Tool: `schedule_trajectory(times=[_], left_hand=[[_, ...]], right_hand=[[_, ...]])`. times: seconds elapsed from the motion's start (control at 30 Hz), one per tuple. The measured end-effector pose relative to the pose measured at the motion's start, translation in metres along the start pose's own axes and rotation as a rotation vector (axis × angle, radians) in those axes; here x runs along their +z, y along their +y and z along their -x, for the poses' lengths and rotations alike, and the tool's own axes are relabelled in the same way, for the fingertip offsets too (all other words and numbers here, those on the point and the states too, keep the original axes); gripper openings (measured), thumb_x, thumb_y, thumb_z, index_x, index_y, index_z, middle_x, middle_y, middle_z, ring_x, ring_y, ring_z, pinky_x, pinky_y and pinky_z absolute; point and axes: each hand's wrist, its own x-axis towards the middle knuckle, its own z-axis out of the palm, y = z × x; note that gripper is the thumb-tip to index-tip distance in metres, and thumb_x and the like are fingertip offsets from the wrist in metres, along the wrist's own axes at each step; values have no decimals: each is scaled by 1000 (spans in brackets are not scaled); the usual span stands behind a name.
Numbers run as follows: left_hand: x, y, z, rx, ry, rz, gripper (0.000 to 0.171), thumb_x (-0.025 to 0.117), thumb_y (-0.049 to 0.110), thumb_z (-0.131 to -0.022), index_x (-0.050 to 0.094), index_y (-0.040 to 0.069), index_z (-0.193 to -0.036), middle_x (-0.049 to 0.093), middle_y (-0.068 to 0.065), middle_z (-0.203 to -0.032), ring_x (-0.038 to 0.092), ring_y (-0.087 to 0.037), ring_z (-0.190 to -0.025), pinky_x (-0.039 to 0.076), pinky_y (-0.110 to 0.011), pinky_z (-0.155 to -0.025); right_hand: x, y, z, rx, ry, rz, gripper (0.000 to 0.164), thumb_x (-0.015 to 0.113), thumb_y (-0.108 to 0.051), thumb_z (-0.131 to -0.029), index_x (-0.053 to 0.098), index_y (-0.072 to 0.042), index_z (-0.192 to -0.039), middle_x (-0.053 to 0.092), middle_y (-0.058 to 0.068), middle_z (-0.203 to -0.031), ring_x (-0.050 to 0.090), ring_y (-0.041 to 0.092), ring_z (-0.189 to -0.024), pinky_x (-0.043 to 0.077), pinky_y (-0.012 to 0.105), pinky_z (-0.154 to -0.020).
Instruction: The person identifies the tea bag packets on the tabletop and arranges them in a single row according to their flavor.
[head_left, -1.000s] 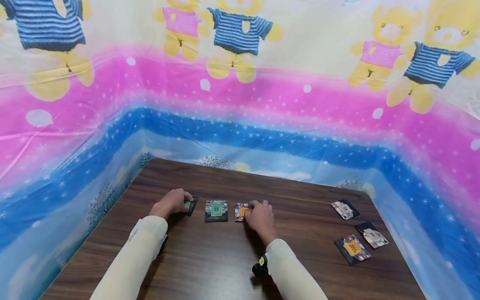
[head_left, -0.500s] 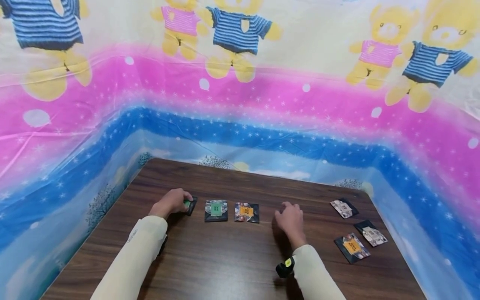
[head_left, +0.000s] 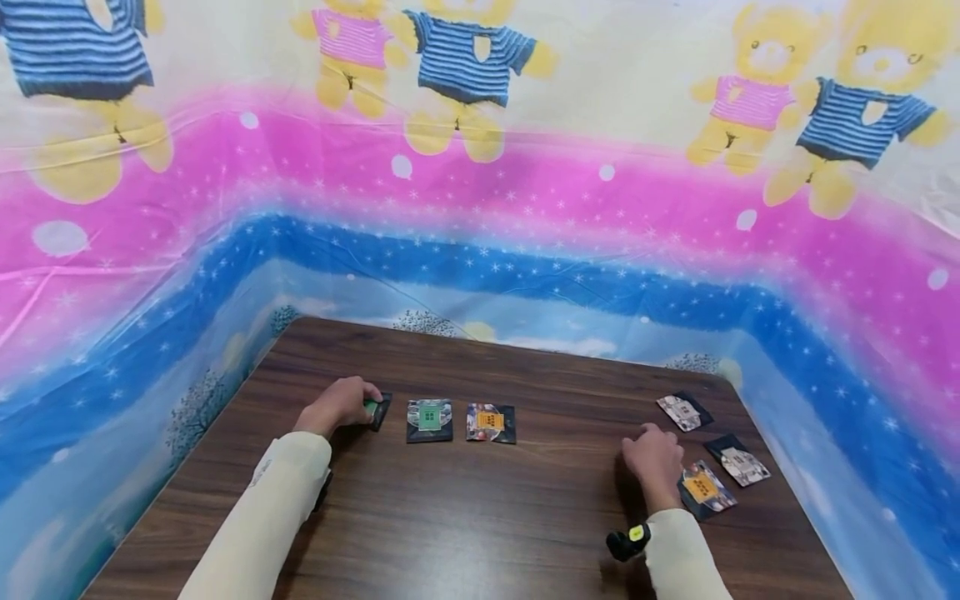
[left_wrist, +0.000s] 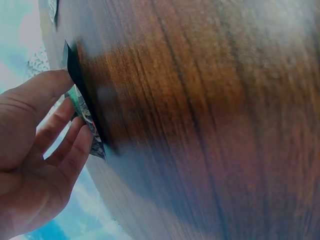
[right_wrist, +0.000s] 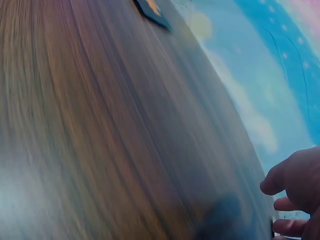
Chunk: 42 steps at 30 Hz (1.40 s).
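Note:
At the left of the table, my left hand [head_left: 341,406] holds a small black packet with a green label [head_left: 381,412] between thumb and fingers. In the left wrist view the packet [left_wrist: 85,112] stands close over the wood, and the fingers cover part of it. My right hand [head_left: 654,461] is over the right side with loosely bent fingers and nothing in them. It is nearest a packet with an orange label [head_left: 707,490], partly overlapping it in the head view. Two packets with pale labels, one farther back [head_left: 684,412] and one at the right [head_left: 738,461], lie beyond it.
A green-labelled packet [head_left: 430,419] and an orange-labelled packet [head_left: 491,422] lie side by side mid-table. The brown wooden table [head_left: 450,517] has a printed bear curtain [head_left: 525,200] along its back and sides. A black band with a small camera [head_left: 628,543] sits on the right wrist.
My right hand has left the orange-labelled packet in the middle row and moved right, towards the loose packets. The left hand stays on its green-labelled packet.

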Motion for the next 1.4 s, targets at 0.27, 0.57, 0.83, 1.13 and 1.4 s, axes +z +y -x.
schedule_trajectory(times=[0.27, 0.57, 0.83, 1.13, 1.4], left_hand=[[-1, 1, 3, 14, 2, 0, 32, 72, 2, -89, 73, 10, -119, 60, -23, -131, 54, -29, -98, 51, -43, -84], [-1, 2, 3, 10, -2, 0, 32, 73, 2, -88, 73, 10, -120, 61, -22, -131, 54, -29, -97, 51, -45, -85], [1, 1, 2, 27, 2, -5, 33, 73, 2, -89, 73, 10, -121, 61, -23, -132, 55, -30, -98, 51, -46, -87], [-3, 1, 5, 43, 6, -25, 33, 73, 3, -89, 73, 9, -121, 61, -24, -132, 55, -30, -99, 51, -46, -87], [-2, 1, 7, 45, 4, -14, 33, 72, 1, -88, 73, 8, -121, 62, -24, -130, 55, -29, -96, 51, -44, -83]], right_hand=[[-16, 29, 0, 109, 58, 60, 54, 56, -27, -95, 54, 15, -129, 43, 44, -129, 35, 59, -120, 32, 68, -102], [-27, 50, -2, 285, -24, 26, 71, 54, -27, -92, 37, 24, -138, 22, 50, -143, 17, 66, -131, 21, 72, -106], [-28, 66, -2, 283, -46, -6, 61, 57, -25, -92, 46, 21, -131, 26, 46, -137, 22, 64, -127, 30, 72, -103], [-30, 71, 0, 194, -38, -28, 51, 59, -25, -93, 56, 17, -123, 31, 45, -134, 24, 68, -124, 31, 75, -100], [-28, 72, -6, 122, -18, 52, 49, 55, -25, -97, 56, 15, -126, 44, 42, -130, 37, 57, -121, 35, 71, -99]])
